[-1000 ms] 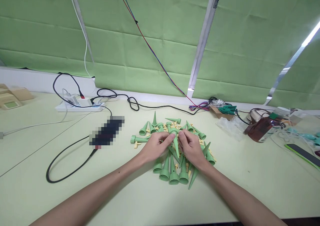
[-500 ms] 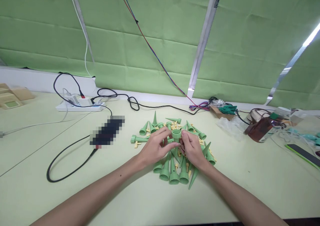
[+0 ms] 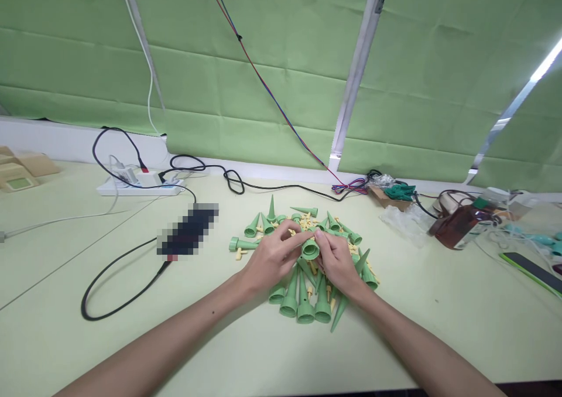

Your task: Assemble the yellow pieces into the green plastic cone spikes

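Observation:
Between my hands is a green plastic watering spike (image 3: pixel 310 249), its round threaded opening tilted toward me. My right hand (image 3: pixel 337 259) is closed around it, thumb on top. My left hand (image 3: pixel 276 253) grips it from the other side, with the index finger reaching across the top to the right thumb. Whether a small yellow part sits under those fingertips is hidden. Around and below my hands lie many more green spikes (image 3: pixel 305 309), and small yellow valves (image 3: pixel 239 253) are scattered among them. One spike (image 3: pixel 271 209) stands point up behind the left hand.
A blurred dark device (image 3: pixel 188 230) with a black cable lies to the left, near a white power strip (image 3: pixel 140 187). At the right are a brown bottle (image 3: pixel 461 224), a clear plastic bag (image 3: pixel 406 221), a small cardboard box (image 3: pixel 386 198) and a green-edged phone-like slab (image 3: pixel 533 274).
The held spike has tipped, so its opening turned from facing up to facing me. My left fingers moved up and over its top; the right hand stayed nearly in place.

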The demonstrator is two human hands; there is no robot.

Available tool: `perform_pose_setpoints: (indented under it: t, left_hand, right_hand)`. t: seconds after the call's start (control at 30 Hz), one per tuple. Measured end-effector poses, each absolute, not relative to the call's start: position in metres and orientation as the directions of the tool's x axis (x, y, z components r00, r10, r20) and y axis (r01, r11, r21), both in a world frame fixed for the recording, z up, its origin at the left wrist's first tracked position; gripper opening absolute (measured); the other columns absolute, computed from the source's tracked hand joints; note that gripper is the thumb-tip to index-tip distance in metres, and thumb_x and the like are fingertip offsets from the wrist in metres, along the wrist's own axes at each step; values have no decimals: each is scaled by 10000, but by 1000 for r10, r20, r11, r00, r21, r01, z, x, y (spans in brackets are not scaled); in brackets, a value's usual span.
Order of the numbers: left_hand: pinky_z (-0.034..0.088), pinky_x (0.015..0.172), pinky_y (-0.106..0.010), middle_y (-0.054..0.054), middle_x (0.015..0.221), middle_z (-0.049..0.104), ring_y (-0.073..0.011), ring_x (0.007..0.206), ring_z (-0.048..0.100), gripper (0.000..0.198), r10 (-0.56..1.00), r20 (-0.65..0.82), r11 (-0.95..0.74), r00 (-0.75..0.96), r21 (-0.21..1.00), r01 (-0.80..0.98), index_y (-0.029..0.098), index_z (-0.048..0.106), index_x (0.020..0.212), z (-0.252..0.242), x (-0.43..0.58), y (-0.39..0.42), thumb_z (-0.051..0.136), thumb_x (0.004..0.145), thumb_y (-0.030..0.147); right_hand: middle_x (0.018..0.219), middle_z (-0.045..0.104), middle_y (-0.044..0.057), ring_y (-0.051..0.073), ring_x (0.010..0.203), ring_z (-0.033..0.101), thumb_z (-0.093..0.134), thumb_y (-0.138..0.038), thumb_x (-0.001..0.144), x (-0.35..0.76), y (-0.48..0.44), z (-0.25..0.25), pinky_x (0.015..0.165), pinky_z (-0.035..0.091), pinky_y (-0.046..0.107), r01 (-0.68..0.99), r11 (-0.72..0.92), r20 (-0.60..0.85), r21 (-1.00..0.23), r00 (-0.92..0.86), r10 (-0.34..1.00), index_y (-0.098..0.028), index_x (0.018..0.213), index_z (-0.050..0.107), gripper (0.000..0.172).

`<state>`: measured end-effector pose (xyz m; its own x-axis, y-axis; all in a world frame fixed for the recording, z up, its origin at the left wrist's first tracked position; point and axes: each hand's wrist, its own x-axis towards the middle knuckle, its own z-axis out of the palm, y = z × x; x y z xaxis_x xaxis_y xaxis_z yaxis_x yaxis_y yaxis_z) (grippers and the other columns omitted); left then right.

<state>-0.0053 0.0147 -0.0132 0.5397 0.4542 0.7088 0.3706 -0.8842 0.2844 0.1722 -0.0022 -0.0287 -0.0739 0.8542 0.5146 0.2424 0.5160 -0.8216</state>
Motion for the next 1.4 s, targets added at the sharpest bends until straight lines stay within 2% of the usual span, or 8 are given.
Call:
perform_pose_setpoints:
  t: [0.2, 0.4, 0.57, 0.77, 0.87, 0.97, 1.17, 1.4]
  left_hand:
    - [411, 615, -243, -22, 916, 546, -104, 659, 484, 76, 681, 618, -731, 392, 543, 414, 178, 543, 953, -3, -1, 9, 475, 939, 209]
    - [344, 479, -223, 39, 563, 450, -99, 502, 442, 397, 830, 272, -401, 486, 898, 183, 174, 477, 709, 2, 2, 12, 425, 962, 474]
    - [310, 429, -215, 40, 533, 493, -89, 441, 443, 356, 799, 156, -246, 580, 966, 80, 168, 521, 794, 3, -2, 13, 549, 894, 508]
    - [385, 510, -221, 9, 709, 522, -101, 593, 480, 267, 786, 327, -471, 524, 866, 167, 157, 557, 793, 5, 0, 11, 594, 881, 406]
    - [413, 554, -225, -22, 824, 523, -113, 673, 483, 229, 716, 493, -664, 493, 699, 265, 157, 550, 754, 0, 1, 10, 574, 901, 331]
    - [417, 560, -229, -43, 955, 534, -83, 615, 458, 99, 607, 588, -789, 535, 528, 315, 169, 600, 907, -6, -1, 10, 526, 931, 230]
    - [426, 563, -238, -86, 1057, 532, -91, 631, 493, 213, 408, 695, -907, 592, 233, 352, 199, 585, 1134, -12, -4, 13, 483, 948, 176]
    - [440, 546, -238, -106, 1156, 503, -73, 600, 492, 268, 446, 689, -878, 572, 211, 430, 208, 546, 1180, -9, -4, 11, 459, 931, 161]
  right_hand:
    - [547, 337, -56, 93, 473, 337, 401, -402, 1004, 172, -3, -24, 478, 290, 255, 217, 525, 530, -823, -40, 847, -210, 637, 340, 419]
    - [578, 346, -59, 99, 498, 373, 433, -402, 996, 174, -2, -26, 498, 308, 256, 210, 519, 515, -829, -78, 854, -210, 670, 379, 382]
    - [594, 332, -63, 97, 506, 360, 436, -392, 997, 175, -2, -26, 516, 296, 259, 235, 524, 507, -819, -133, 852, -208, 692, 398, 358]
    - [567, 284, -60, 99, 522, 292, 444, -383, 987, 175, -2, -21, 519, 249, 263, 352, 550, 538, -757, -143, 831, -204, 631, 318, 417]
    - [561, 291, -57, 100, 519, 290, 421, -379, 992, 175, -1, -21, 523, 245, 267, 387, 542, 530, -746, -146, 835, -202, 628, 326, 415]
    - [555, 311, -52, 103, 514, 306, 403, -383, 996, 175, 0, -22, 525, 252, 269, 385, 534, 520, -752, -151, 841, -201, 630, 347, 413]
    - [550, 309, -48, 106, 515, 297, 395, -386, 999, 174, 0, -23, 523, 246, 272, 386, 537, 524, -750, -149, 839, -200, 624, 339, 423]
    - [578, 339, -47, 109, 536, 323, 391, -401, 1008, 173, -2, -23, 536, 272, 266, 342, 534, 536, -773, -96, 838, -203, 649, 360, 411]
